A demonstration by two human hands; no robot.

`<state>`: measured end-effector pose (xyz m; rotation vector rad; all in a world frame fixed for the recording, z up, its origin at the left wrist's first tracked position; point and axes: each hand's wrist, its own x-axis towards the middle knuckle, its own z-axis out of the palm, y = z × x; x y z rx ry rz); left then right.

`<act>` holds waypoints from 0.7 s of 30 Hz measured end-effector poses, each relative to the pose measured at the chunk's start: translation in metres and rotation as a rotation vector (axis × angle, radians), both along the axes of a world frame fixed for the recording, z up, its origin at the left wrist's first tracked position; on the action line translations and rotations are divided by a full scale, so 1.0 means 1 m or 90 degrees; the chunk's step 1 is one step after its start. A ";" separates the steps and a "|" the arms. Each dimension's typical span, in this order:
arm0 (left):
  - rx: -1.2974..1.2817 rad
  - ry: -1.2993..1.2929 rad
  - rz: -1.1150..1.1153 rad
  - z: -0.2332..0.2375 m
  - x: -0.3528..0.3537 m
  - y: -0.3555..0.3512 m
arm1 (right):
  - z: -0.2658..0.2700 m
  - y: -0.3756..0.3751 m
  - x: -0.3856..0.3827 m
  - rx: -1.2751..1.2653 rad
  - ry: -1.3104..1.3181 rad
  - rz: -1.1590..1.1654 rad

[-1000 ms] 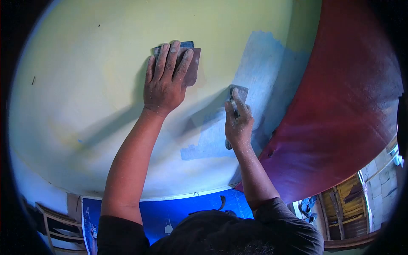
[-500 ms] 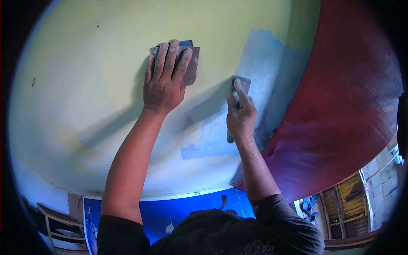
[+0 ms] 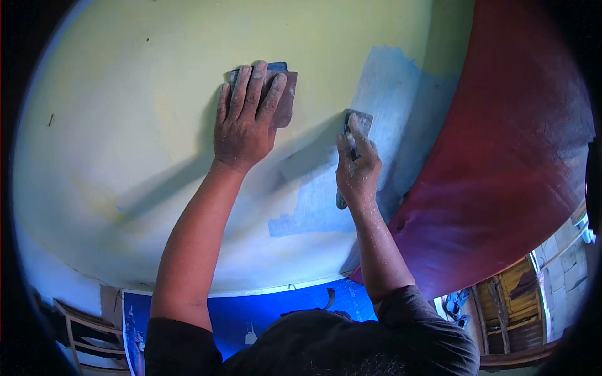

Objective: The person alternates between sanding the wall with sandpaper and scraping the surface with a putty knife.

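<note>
My left hand [image 3: 246, 125] lies with its fingers spread over a dark reddish-brown sheet [image 3: 286, 106], pressing it against the pale yellow wall [image 3: 157, 81]. A dark bluish edge shows behind the sheet, above my fingertips. To the right, my right hand [image 3: 359, 166] is wrapped round a scraper [image 3: 364, 120] with a grey blade and a dark handle that sticks out below the palm. One finger stretches along the blade, which is at the wall beside a light blue-grey patch [image 3: 387, 75]. Pale dust specks my right hand and forearm.
A large dark red surface [image 3: 501, 144] curves down the right side. Below the wall are a blue printed sheet [image 3: 232, 326] and, at the lower left, a wooden rack [image 3: 94, 326]. Wooden boards [image 3: 514, 301] and grey blocks [image 3: 564, 263] show at the lower right.
Both hands appear very slightly further right, along with the wall marks. The grips on the sheet and the scraper look the same.
</note>
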<state>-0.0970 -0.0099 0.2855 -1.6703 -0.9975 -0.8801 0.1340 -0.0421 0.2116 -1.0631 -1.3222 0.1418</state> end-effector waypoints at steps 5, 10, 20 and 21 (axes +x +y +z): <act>0.005 -0.002 -0.011 0.000 0.000 0.000 | -0.019 0.002 0.003 0.014 -0.025 0.005; 0.009 0.005 0.039 0.000 0.001 -0.002 | -0.010 -0.004 0.002 -0.021 -0.008 0.018; 0.009 0.007 0.035 0.000 0.001 -0.001 | -0.003 -0.003 0.002 -0.019 -0.001 0.008; 0.009 0.006 0.036 0.001 0.001 -0.002 | -0.009 -0.002 0.002 -0.011 -0.020 0.003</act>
